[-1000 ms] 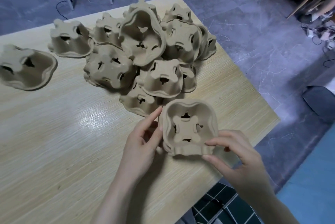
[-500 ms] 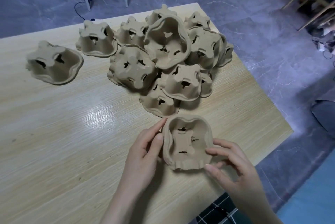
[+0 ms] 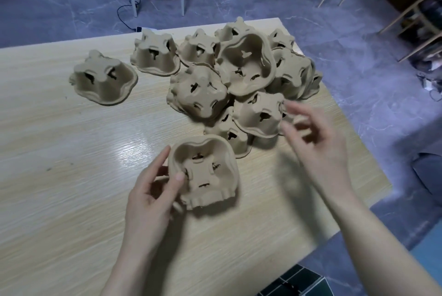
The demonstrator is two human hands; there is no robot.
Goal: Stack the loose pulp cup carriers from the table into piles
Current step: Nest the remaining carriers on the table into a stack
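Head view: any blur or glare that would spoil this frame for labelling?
Head view: the right hand is motion-blurred, fingers smeared; the left hand and its carrier are sharp; a glare patch sits on the table just left of the carrier; wide-angle lens bends the table edges.

One light wood-grain table (image 3: 71, 200) carries every brown moulded-pulp cup carrier (image 3: 205, 171) in view. About eleven carriers can be counted: one near, open side up; two lying apart at the far left; and roughly eight heaped at the far right, where overlaps hide the exact number. Two bare hands are in view.
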